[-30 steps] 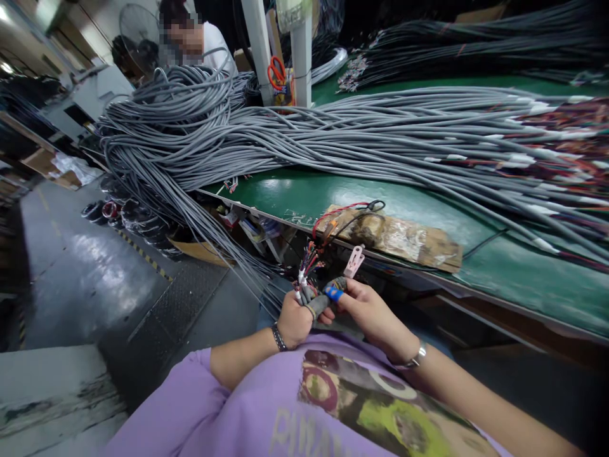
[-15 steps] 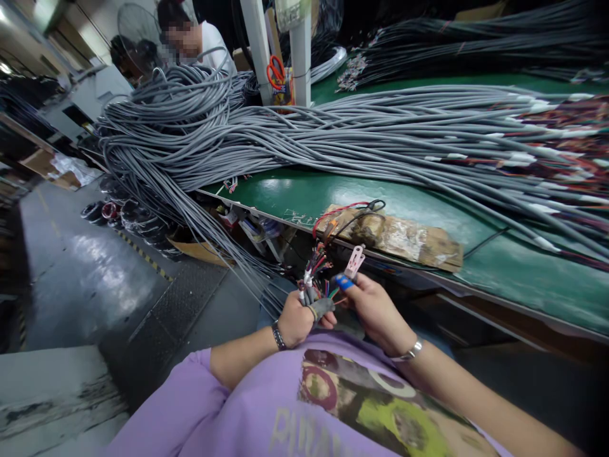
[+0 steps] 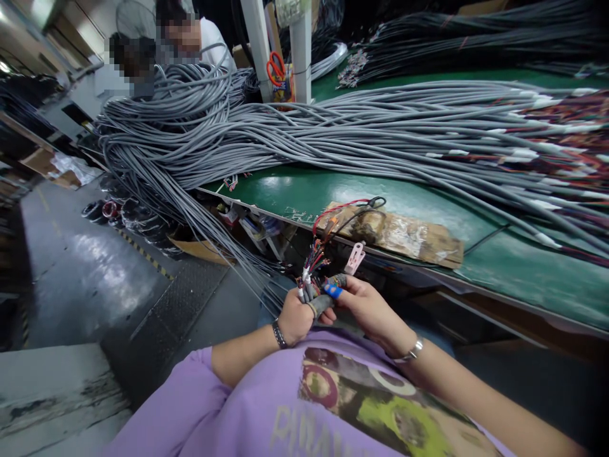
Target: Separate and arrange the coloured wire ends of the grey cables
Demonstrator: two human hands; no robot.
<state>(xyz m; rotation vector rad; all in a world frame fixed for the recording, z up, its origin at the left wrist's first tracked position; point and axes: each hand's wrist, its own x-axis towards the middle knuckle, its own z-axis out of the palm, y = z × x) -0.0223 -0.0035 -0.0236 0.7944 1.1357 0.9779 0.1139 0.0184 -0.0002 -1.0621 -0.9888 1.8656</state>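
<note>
My left hand (image 3: 295, 317) is closed round a bunch of grey cables (image 3: 307, 294) in front of my body. Thin coloured wires (image 3: 314, 257) fan out from the cables' ends, with white wrapping just below them. Close against it, my right hand (image 3: 364, 303) has its thumb and forefinger pinched at the coloured wires; blue tape is round the thumb and a grey cover is on a finger. Just beyond the right fingers shows a pink clip-like piece (image 3: 356, 257); I cannot tell whether the hand touches it. The exact wires between the right fingertips are hidden.
A thick pile of grey cables (image 3: 285, 136) lies across the green table (image 3: 266, 190). At its near edge sits a taped wooden block (image 3: 404, 238) with red and black leads. Orange-handled scissors (image 3: 276, 68) are by a white post. Two people are at the back left.
My right hand has moved slightly left, and its thumb is now closer to the wires and my left hand. Another person's head has come into view at the back left.
</note>
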